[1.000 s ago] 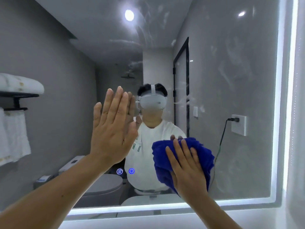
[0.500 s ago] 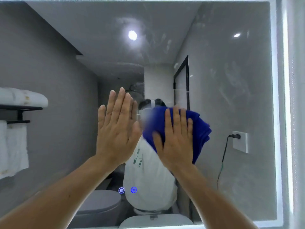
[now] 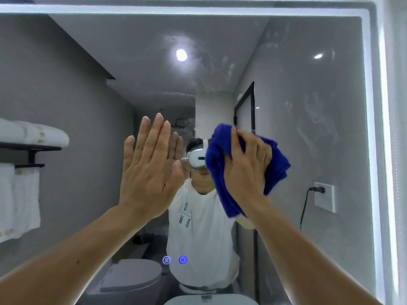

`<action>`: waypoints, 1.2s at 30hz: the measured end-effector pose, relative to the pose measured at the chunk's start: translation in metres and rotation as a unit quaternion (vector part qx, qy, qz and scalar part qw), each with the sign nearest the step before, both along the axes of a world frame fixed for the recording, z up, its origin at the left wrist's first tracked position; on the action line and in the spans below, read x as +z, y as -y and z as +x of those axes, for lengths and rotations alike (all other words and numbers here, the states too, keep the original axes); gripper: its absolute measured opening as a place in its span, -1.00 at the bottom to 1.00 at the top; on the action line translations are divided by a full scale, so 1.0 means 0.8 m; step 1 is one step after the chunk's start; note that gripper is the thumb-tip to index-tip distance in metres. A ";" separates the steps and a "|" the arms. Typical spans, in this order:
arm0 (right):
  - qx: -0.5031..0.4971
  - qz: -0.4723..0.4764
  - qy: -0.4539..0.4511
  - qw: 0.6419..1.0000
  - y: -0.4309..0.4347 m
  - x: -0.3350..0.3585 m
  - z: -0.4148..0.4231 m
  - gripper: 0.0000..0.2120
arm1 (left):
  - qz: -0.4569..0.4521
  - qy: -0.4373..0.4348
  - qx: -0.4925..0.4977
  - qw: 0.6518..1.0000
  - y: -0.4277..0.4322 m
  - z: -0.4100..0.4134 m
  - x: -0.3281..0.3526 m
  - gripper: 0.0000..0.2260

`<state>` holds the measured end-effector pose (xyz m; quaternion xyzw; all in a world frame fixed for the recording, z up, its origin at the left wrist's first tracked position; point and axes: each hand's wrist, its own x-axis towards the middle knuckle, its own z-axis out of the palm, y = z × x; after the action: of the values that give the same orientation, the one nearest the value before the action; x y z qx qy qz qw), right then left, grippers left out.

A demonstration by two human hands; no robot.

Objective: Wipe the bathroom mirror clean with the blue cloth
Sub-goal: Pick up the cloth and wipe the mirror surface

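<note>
The large lit mirror (image 3: 308,133) fills the view, with pale smears across its upper middle and right side. My right hand (image 3: 246,172) grips the bunched blue cloth (image 3: 277,168) and holds it against the glass near the centre, fingers curled into the fabric. The cloth hangs down below my wrist. My left hand (image 3: 149,170) lies flat on the mirror to the left of the cloth, fingers straight and together, holding nothing.
Two small blue touch icons (image 3: 175,259) glow low on the glass. A bright light strip (image 3: 374,128) runs along the mirror's right and top edges. Reflected are a towel rack (image 3: 28,150), a toilet, a wall socket (image 3: 324,195) and a person.
My right hand has carried the cloth up from the lower glass to the centre and slightly right, and its fingers went from flat to curled into the cloth. My left hand stayed flat in place.
</note>
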<state>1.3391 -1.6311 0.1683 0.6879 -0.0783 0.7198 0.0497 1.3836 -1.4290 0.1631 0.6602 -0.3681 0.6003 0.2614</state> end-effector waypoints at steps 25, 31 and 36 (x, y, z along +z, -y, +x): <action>-0.011 -0.103 -0.072 0.992 -0.041 -0.029 0.028 -0.63 | 0.016 0.023 -0.019 0.999 -0.024 0.030 0.018 -0.40; -0.008 0.023 -0.015 1.000 -0.073 0.140 0.055 -0.61 | -0.012 0.049 -0.021 0.999 -0.043 0.044 0.031 -0.39; -0.021 0.029 0.024 0.999 -0.098 0.089 0.070 -0.61 | -0.020 0.068 0.001 0.997 -0.050 0.068 0.045 -0.39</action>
<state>1.3950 -1.5527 0.2397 0.6696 -0.1152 0.7325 0.0429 1.4384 -1.3886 0.1992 0.6131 -0.3722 0.6512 0.2481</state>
